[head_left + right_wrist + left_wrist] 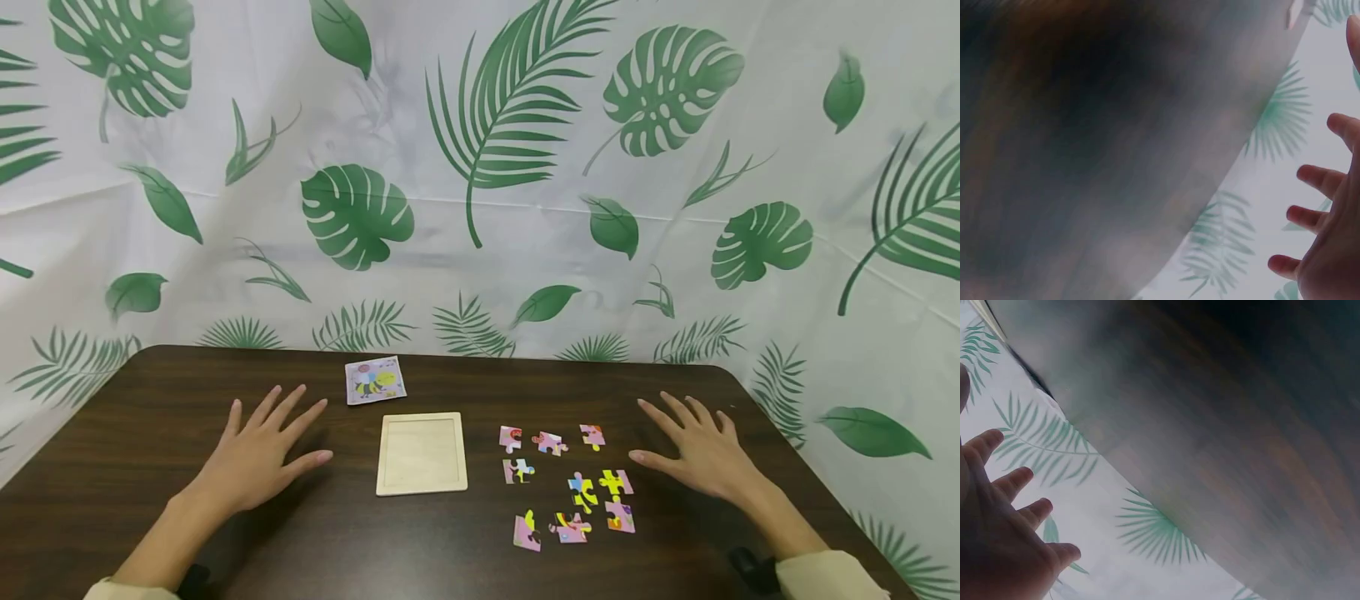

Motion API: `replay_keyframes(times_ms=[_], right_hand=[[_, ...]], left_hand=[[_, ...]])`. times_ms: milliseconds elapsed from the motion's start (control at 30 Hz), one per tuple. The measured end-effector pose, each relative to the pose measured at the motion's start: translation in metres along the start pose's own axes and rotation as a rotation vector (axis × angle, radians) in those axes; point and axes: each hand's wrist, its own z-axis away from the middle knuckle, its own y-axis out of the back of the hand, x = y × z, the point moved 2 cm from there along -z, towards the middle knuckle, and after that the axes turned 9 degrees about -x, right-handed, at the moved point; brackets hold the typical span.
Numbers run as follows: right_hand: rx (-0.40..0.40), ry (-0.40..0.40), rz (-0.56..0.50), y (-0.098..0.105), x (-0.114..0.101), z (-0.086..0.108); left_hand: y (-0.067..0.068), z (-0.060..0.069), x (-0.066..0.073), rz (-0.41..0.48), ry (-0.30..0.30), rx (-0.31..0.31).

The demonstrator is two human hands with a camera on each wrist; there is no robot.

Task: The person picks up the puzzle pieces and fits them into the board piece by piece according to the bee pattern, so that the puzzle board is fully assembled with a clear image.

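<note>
My left hand [258,458] is spread with its fingers apart over the left side of the dark table, holding nothing. To its right lies a square wooden puzzle tray [459,454] with a raised rim and a bare inside. Behind the tray is a small picture card [376,381] showing a bee. Several loose jigsaw pieces [573,528] in pink and yellow are scattered right of the tray. Just beyond them my right hand [705,454] is likewise spread and holds nothing. Both wrist views show straight, parted fingers [1016,481] and fingertips [1307,172].
The dark wood-grain table [322,542] has rounded far corners. Behind it hangs a white cloth [525,275] printed with green leaves. A dark strap-like item [752,571] shows at the right wrist, near a pale sleeve [828,577].
</note>
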Motion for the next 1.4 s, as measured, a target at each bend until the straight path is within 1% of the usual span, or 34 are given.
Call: replay_keyframes(times_ms=[100,233,400,567,667,833,1067,1200,1300,1400], right_hand=[[0.005,0.038,-0.023,0.002,-0.008,-0.005],[0.000,0.082,-0.056,0.006,-0.023,-0.012],[-0.012,0.148,-0.121,0.010,-0.047,-0.022],[-0.057,0.217,-0.190,0.009,-0.071,-0.033],[-0.094,0.267,-0.222,0.008,-0.084,-0.038],[-0.148,0.335,-0.261,0.005,-0.102,-0.048],[-0.180,0.394,-0.300,0.003,-0.117,-0.061],[-0.198,0.402,-0.328,0.002,-0.124,-0.067],[-0.197,0.408,-0.337,0.001,-0.128,-0.071],[-0.204,0.415,-0.345,-0.002,-0.131,-0.074]], left_hand=[[0.001,-0.003,0.007,0.021,-0.016,0.012],[0.000,-0.010,0.020,0.065,-0.048,0.010],[-0.004,-0.022,0.035,0.138,-0.076,-0.033],[-0.007,-0.033,0.044,0.187,-0.076,-0.090],[-0.008,-0.037,0.047,0.202,-0.070,-0.120],[-0.010,-0.042,0.050,0.222,-0.080,-0.153],[-0.013,-0.049,0.048,0.251,-0.082,-0.193],[-0.014,-0.054,0.048,0.281,-0.118,-0.182],[-0.014,-0.058,0.047,0.313,-0.156,-0.167],[-0.016,-0.060,0.046,0.335,-0.176,-0.159]])
